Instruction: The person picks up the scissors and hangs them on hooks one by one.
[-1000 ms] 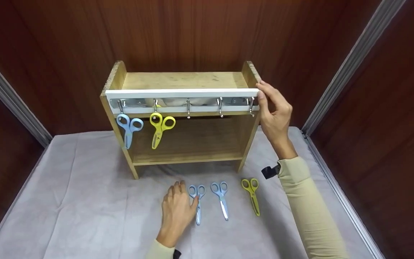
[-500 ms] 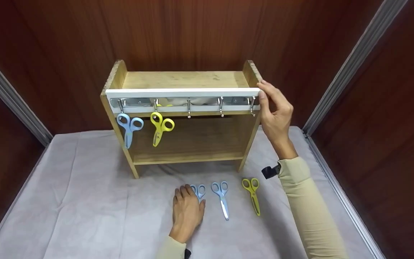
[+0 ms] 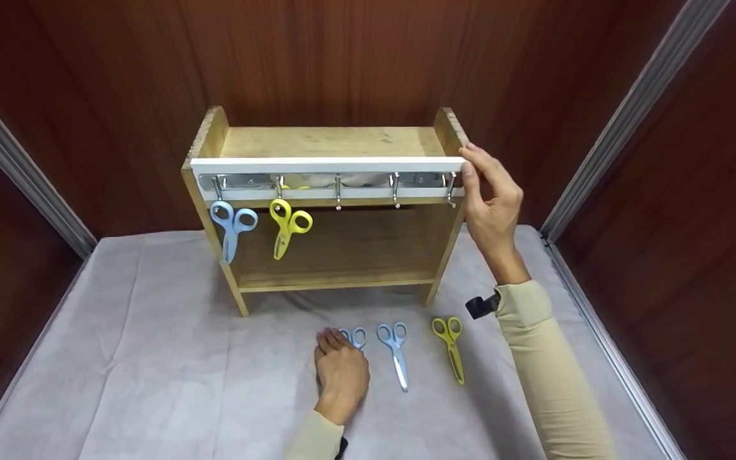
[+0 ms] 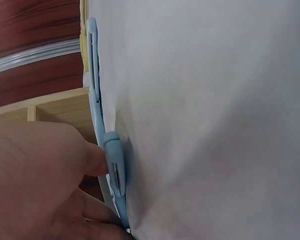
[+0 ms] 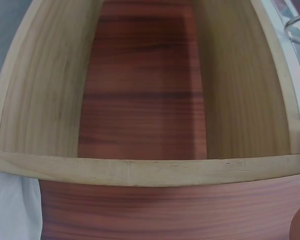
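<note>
In the head view my left hand (image 3: pixel 344 375) is on the grey cloth, over a pair of light blue scissors (image 3: pixel 359 337). The left wrist view shows the thumb against these scissors (image 4: pixel 115 165) and the fingers curled on their other side. Up at the right end of a white hook rack (image 3: pixel 326 165), my right hand (image 3: pixel 494 203) grips the corner, thumb at the front and fingers along the side of the wooden shelf (image 3: pixel 336 142). From the rack's two leftmost hooks hang light blue scissors (image 3: pixel 230 230) and yellow scissors (image 3: pixel 283 236).
To the right of the left hand lie another pair of light blue scissors (image 3: pixel 396 358) and a yellow pair (image 3: pixel 451 354), handles toward the shelf. Three bare hooks (image 3: pixel 396 191) are on the rack's right part. Dark wood panels (image 3: pixel 342 64) stand around the cloth.
My left hand has moved right, from beside the nearest light blue scissors onto them, covering their blades, and its fingers have closed on them. The right hand keeps its place on the rack.
</note>
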The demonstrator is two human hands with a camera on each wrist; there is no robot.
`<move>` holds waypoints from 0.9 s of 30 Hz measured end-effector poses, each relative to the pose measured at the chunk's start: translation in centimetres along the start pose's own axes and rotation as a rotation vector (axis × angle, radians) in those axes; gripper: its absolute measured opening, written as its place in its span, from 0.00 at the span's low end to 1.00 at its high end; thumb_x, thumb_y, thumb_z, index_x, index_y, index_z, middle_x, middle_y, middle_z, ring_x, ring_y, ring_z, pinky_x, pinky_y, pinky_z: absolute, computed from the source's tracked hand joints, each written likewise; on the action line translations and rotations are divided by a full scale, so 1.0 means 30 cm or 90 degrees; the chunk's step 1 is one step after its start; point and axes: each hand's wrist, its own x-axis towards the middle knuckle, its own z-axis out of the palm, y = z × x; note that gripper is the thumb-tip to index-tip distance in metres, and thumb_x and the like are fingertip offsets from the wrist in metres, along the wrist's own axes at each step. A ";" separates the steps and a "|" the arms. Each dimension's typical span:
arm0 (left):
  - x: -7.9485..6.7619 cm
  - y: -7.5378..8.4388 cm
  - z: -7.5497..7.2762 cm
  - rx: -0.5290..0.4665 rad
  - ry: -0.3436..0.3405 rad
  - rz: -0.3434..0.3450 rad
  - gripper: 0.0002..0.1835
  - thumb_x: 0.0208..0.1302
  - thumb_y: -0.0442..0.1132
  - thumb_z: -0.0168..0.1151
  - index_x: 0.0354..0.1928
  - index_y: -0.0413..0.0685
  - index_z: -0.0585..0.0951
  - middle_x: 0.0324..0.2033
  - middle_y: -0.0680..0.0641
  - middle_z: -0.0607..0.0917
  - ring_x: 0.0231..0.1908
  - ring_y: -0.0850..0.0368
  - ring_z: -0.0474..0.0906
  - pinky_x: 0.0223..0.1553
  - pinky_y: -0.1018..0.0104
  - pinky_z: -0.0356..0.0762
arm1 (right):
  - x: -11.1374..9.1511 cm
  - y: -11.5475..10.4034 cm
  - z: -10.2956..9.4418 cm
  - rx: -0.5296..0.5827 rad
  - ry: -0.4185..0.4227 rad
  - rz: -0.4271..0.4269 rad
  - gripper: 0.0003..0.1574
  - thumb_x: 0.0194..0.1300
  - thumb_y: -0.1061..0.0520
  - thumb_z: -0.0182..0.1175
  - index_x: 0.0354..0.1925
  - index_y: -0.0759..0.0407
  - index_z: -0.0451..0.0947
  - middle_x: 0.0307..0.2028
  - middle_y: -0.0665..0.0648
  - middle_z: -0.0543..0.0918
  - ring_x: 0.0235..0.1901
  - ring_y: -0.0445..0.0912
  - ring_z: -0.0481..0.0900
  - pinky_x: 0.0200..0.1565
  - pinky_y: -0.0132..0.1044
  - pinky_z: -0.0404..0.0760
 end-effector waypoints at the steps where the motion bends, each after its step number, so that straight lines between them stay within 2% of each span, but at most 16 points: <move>1: 0.002 0.003 -0.007 0.013 -0.010 0.001 0.34 0.64 0.51 0.69 0.57 0.24 0.83 0.55 0.30 0.88 0.56 0.37 0.88 0.49 0.52 0.89 | 0.000 -0.003 0.000 0.002 0.000 0.001 0.13 0.72 0.69 0.61 0.52 0.71 0.86 0.54 0.71 0.88 0.62 0.59 0.85 0.70 0.37 0.78; 5: 0.010 0.012 -0.018 0.039 -0.040 0.008 0.31 0.66 0.49 0.66 0.57 0.24 0.83 0.56 0.31 0.88 0.56 0.37 0.88 0.46 0.53 0.90 | 0.000 -0.017 -0.001 0.007 0.000 -0.002 0.13 0.72 0.70 0.61 0.52 0.73 0.86 0.54 0.74 0.87 0.61 0.63 0.84 0.69 0.36 0.79; 7: 0.012 0.012 -0.021 0.045 -0.041 0.011 0.29 0.66 0.48 0.66 0.56 0.25 0.84 0.55 0.32 0.88 0.55 0.38 0.89 0.43 0.55 0.90 | 0.001 -0.021 0.000 0.012 0.001 -0.004 0.13 0.72 0.71 0.60 0.51 0.74 0.85 0.54 0.75 0.87 0.61 0.64 0.84 0.69 0.36 0.79; 16: 0.033 0.013 0.006 0.074 0.068 0.004 0.19 0.61 0.43 0.69 0.42 0.30 0.90 0.41 0.35 0.93 0.40 0.42 0.92 0.24 0.59 0.83 | 0.004 -0.024 0.007 0.022 0.007 -0.003 0.13 0.72 0.71 0.60 0.51 0.75 0.85 0.53 0.76 0.87 0.61 0.66 0.83 0.68 0.36 0.79; 20: 0.040 0.015 0.003 0.075 0.070 0.001 0.18 0.59 0.44 0.70 0.39 0.32 0.91 0.38 0.35 0.93 0.38 0.42 0.93 0.19 0.61 0.79 | 0.004 -0.024 0.009 0.023 0.006 0.000 0.12 0.72 0.71 0.60 0.51 0.75 0.85 0.53 0.75 0.87 0.61 0.66 0.84 0.68 0.36 0.79; 23: 0.044 0.010 0.000 0.060 0.068 0.007 0.15 0.59 0.43 0.71 0.36 0.34 0.91 0.36 0.35 0.93 0.36 0.41 0.93 0.17 0.59 0.80 | 0.002 -0.024 0.008 0.022 0.007 0.000 0.13 0.72 0.71 0.60 0.51 0.75 0.85 0.53 0.75 0.87 0.60 0.65 0.84 0.68 0.36 0.79; 27: 0.045 -0.006 -0.011 0.018 0.093 0.017 0.07 0.56 0.37 0.72 0.25 0.41 0.90 0.26 0.40 0.91 0.27 0.48 0.90 0.17 0.60 0.81 | 0.000 -0.022 0.007 0.021 0.010 0.000 0.13 0.72 0.71 0.60 0.51 0.74 0.85 0.53 0.75 0.87 0.60 0.65 0.84 0.68 0.36 0.80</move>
